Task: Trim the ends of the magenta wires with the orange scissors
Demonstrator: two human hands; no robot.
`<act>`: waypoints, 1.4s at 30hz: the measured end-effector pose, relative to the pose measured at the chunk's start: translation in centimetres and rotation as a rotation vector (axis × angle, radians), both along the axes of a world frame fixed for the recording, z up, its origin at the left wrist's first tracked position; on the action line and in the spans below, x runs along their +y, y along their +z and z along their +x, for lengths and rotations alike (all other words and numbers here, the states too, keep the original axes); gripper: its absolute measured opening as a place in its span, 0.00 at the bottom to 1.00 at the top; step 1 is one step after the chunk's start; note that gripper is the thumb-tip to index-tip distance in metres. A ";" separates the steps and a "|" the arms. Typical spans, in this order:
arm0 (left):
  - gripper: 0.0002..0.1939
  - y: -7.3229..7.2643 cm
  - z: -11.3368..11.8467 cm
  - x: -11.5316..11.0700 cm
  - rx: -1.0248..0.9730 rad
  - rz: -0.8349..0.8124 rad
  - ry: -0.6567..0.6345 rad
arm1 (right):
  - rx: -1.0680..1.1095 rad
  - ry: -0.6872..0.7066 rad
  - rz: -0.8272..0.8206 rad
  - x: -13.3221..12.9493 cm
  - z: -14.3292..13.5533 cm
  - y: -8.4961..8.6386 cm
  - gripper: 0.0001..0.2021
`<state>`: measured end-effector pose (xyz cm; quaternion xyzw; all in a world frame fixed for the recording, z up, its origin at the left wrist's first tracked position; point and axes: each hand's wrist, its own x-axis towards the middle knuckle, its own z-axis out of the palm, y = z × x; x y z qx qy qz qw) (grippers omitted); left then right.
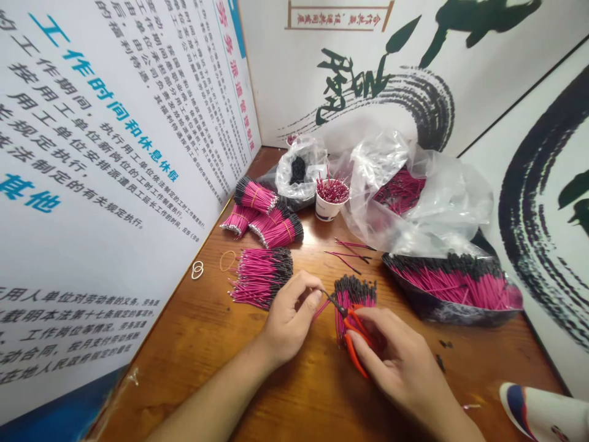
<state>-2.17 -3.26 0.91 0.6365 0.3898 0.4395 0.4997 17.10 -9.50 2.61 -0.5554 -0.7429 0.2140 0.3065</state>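
In the middle, my left hand (294,310) is pinched closed on a magenta wire (321,309), its end hidden by the fingers. My right hand (396,347) grips orange-handled pliers (353,328) with slim dark jaws, their tips touching or almost touching my left fingertips. Whether the jaws hold the wire I cannot tell. Beneath the pliers lies a small row of magenta wires with black ends (354,291), partly covered by the tool. A larger flat row of such wires (260,276) spreads just beyond my left hand.
Rubber-banded wire bundles (269,218) lie behind. A paper cup of wires (331,199) stands near a bag of black pieces (299,169). To the right are a clear plastic bag (432,202), a dark tray of wires (451,285) and a tipped cup (543,408). Printed panels enclose the table.
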 end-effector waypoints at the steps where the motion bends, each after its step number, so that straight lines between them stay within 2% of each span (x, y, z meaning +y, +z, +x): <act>1: 0.07 0.0 0.0 0.0 -0.001 0.005 0.001 | -0.004 0.000 0.007 0.0 0.0 0.0 0.05; 7: 0.07 0.0 0.1 0.0 0.002 -0.012 0.014 | -0.053 0.016 0.041 0.0 0.1 0.1 0.04; 21: 0.07 0.1 0.1 0.0 0.021 -0.027 0.007 | 0.003 -0.016 -0.049 0.0 -0.1 -0.2 0.03; 32: 0.08 0.3 0.2 0.0 -0.009 -0.100 -0.003 | -0.058 0.034 0.025 0.1 0.0 0.2 0.02; 42: 0.09 0.6 0.3 0.0 -0.019 -0.161 0.003 | 0.001 -0.017 -0.058 -0.1 -0.1 -0.2 0.03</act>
